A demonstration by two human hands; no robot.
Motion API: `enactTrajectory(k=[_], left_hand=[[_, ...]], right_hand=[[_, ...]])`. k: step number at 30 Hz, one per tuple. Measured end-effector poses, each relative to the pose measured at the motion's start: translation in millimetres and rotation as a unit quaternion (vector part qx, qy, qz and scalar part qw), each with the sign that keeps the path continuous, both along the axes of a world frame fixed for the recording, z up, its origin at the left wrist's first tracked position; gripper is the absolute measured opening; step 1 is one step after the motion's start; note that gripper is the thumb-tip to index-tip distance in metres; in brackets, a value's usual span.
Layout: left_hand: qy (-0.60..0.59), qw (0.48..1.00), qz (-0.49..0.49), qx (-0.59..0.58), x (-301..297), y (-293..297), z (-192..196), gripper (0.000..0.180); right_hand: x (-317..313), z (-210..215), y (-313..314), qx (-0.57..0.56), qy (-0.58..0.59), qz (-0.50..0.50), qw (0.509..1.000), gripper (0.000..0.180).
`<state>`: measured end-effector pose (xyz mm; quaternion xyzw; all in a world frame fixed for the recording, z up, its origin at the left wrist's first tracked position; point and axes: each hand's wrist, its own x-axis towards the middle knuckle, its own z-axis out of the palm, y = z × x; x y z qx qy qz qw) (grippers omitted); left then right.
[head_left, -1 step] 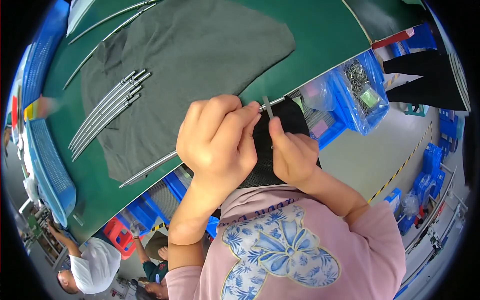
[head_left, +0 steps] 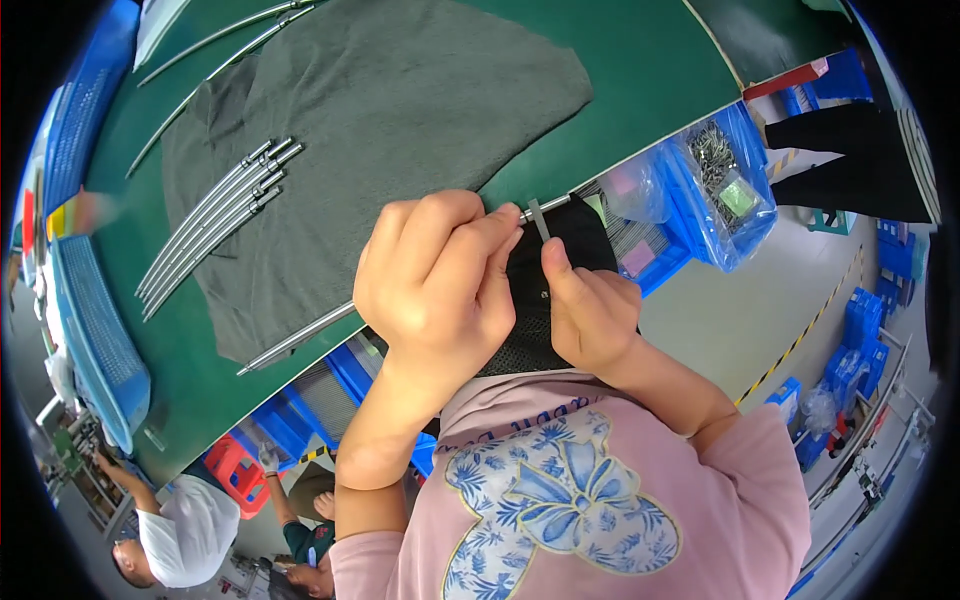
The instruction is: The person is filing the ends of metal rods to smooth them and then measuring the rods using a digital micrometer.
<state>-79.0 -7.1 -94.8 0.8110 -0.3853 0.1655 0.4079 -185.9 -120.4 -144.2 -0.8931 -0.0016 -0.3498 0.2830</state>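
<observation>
Head view showed the left hand [head_left: 435,285] pinching a curved metal rod [head_left: 300,337] near its tip. Her right hand [head_left: 590,310] pinched a small metal fitting [head_left: 539,220] there; steady alignment seemed key.

A green desk [head_left: 640,70] carries a dark grey cloth [head_left: 400,110] spread across its middle. On the cloth's left part lies a bundle of thin, slightly curved metal rods [head_left: 215,225], side by side. Two more long curved rods [head_left: 215,45] lie near the desk's far edge. A blue tray [head_left: 95,320] sits along the desk's left edge. Beyond the desk's near right corner stands a blue bin lined with clear plastic [head_left: 725,195], holding small metal parts. Blue crates [head_left: 290,420] and a red crate [head_left: 232,470] stand on the floor under the near edge.
</observation>
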Motion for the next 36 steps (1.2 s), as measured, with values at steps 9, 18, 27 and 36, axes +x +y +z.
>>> enactTrajectory(k=[9,18,27,36], left_hand=[[-0.027,1.0,0.001,-0.011,-1,1,-3,0.018],[-0.044,0.999,0.004,-0.024,2,-1,-5,0.017],[-0.048,0.999,0.009,-0.02,2,-2,-6,0.016],[-0.038,0.999,0.007,-0.002,-1,-1,-4,0.017]], right_hand=[[-17,62,-10,0.007,0.196,0.036,0.98,0.061],[-7,70,-10,0.045,0.229,0.042,0.971,0.054],[-5,74,-13,0.079,0.228,0.061,0.969,0.053],[-15,38,-3,0.007,0.142,0.012,0.99,0.057]])
